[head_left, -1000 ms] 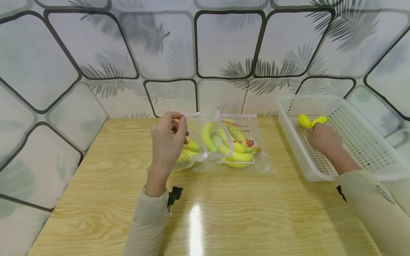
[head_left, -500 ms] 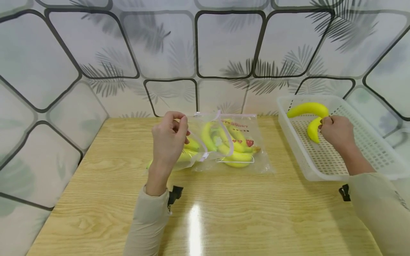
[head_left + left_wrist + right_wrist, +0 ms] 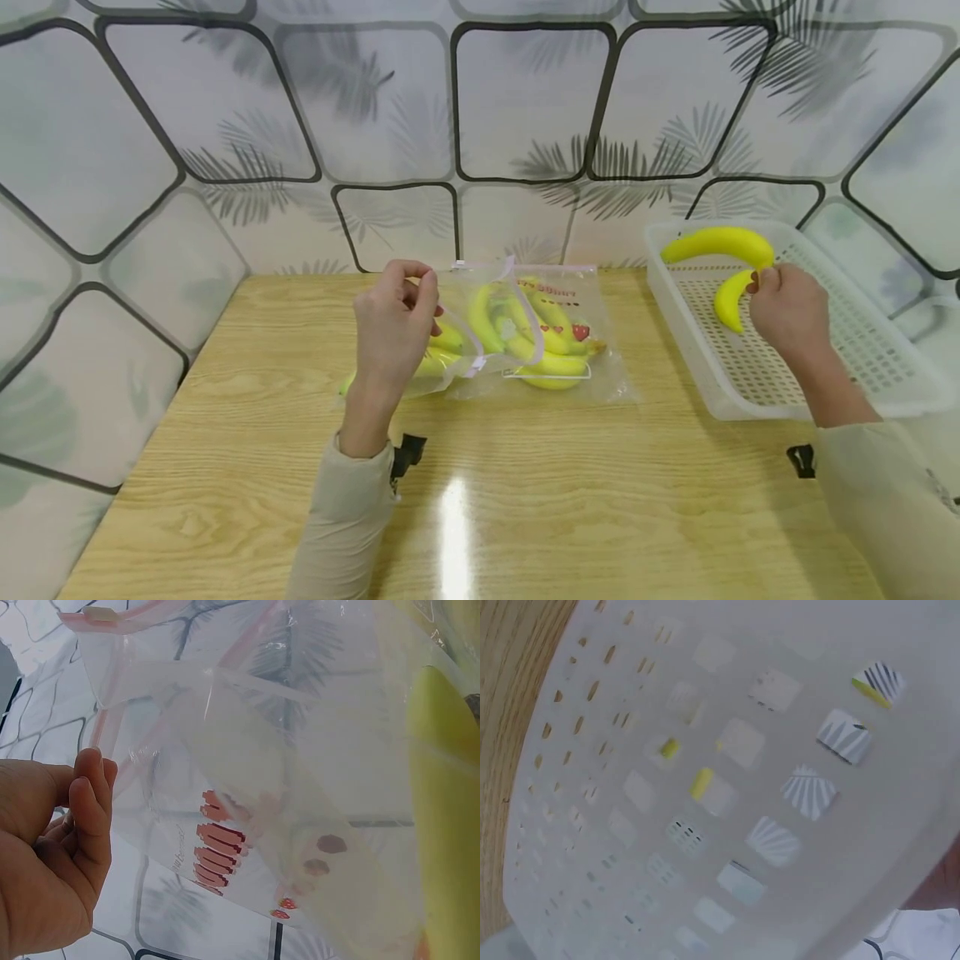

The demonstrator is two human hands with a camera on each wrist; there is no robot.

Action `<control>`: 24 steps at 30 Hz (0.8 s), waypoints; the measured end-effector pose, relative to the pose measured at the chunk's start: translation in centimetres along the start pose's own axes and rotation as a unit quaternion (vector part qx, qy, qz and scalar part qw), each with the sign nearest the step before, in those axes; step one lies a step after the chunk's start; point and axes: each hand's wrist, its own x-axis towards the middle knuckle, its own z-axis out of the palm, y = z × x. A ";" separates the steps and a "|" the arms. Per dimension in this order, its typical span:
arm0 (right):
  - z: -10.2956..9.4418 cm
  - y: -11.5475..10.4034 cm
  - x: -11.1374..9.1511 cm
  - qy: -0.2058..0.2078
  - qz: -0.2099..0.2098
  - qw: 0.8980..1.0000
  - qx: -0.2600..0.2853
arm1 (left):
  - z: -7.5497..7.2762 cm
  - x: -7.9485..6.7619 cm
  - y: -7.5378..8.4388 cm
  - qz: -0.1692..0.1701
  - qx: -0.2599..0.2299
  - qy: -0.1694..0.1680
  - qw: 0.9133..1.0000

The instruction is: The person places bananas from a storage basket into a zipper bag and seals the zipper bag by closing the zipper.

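Observation:
My left hand (image 3: pixel 397 329) is raised over the table, thumb and fingertips together at the upper edge of a clear zip bag (image 3: pixel 172 712). That bag has a pink closure strip and yellow bananas (image 3: pixel 442 362) inside. In the left wrist view, my left hand (image 3: pixel 64 847) is beside the bag's mouth, with one banana (image 3: pixel 450 810) close at right. My right hand (image 3: pixel 791 308) pinches a pair of yellow bananas (image 3: pixel 717 243) where their ends meet, within the white basket (image 3: pixel 697 367). In the right wrist view, the perforated basket wall (image 3: pixel 765 787) hides the fingers; yellow shows through its holes.
A second printed zip bag (image 3: pixel 611 375) with several bananas lies flat at the middle back. The wooden table (image 3: pixel 525 500) meets a patterned fabric wall (image 3: pixel 532 100) behind and at the sides. The basket stands at the back right.
My right hand has drawn back to the right and turned the bananas, so both now show lengthwise. Lately they have risen slightly. The left hand stays in place.

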 end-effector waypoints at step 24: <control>3.1 -5.8 -7.8 -0.041 -0.139 0.971 0.192 | 0.3 -0.1 -0.1 0.008 0.011 -0.004 1.000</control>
